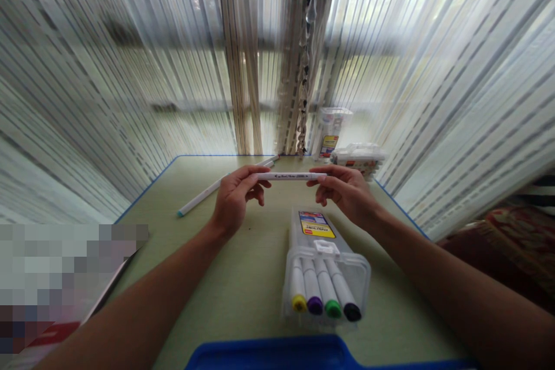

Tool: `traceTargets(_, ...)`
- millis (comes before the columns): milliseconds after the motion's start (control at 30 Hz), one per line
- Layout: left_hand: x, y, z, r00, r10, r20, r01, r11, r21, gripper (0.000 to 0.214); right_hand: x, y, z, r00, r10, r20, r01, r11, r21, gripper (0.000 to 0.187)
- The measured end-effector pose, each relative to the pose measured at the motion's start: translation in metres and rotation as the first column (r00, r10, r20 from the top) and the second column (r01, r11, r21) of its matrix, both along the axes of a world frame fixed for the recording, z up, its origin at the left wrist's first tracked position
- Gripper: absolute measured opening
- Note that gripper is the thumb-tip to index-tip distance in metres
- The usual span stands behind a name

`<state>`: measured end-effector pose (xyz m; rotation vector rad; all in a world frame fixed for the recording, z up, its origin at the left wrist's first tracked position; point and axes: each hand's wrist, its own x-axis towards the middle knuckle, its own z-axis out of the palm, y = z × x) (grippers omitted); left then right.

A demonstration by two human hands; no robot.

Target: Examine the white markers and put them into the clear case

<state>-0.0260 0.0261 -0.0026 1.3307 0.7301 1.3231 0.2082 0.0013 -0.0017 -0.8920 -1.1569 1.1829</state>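
Head view, looking down across a pale green bench edged in blue, sheer curtains behind.

At centre, a slim white marker held level above the bench. Left hand at nine o'clock of it, fingers pinched on the left end. Right hand at three o'clock, fingers pinched on the right end, around what looks like a cap.

Likely light, rigid, smooth plastic: slippery if gripped loosely, not fragile. Best taken on the barrel with one hand and on the cap with the other.

At six o'clock of the marker, lying flat on the bench, a clear marker case with four pens showing yellow, purple, green and black ends.

At ten o'clock, a second white pen lying slantwise, well apart.

At one o'clock, small clear boxes near the far edge.

At six o'clock, bottom edge, a blue tray rim.
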Motion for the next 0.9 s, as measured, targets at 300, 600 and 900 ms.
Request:
traceTargets(300, 0.0001, -0.0013, 0.0010, 1.000, 0.001, 0.006, -0.001, 1.000, -0.014, 0.028, 0.0006, -0.0010, 0.0017, 1.000, 0.015, -0.016, -0.015, 1.000, -0.008, 0.025)
traceTargets(600, 0.0002, -0.0005, 0.0003, 1.000, 0.011, -0.021, -0.011, 1.000, 0.008, 0.026, 0.0006, -0.0007, 0.0004, 1.000, 0.015, 0.001, -0.015, 1.000, 0.006, 0.026)
traceTargets(900, 0.0008, -0.0051, 0.0038, 0.994, 0.039, -0.107, -0.031, 0.996, 0.079, 0.025, 0.0008, -0.0009, 0.0009, 1.000, 0.006, 0.018, -0.006, 1.000, 0.005, 0.028)
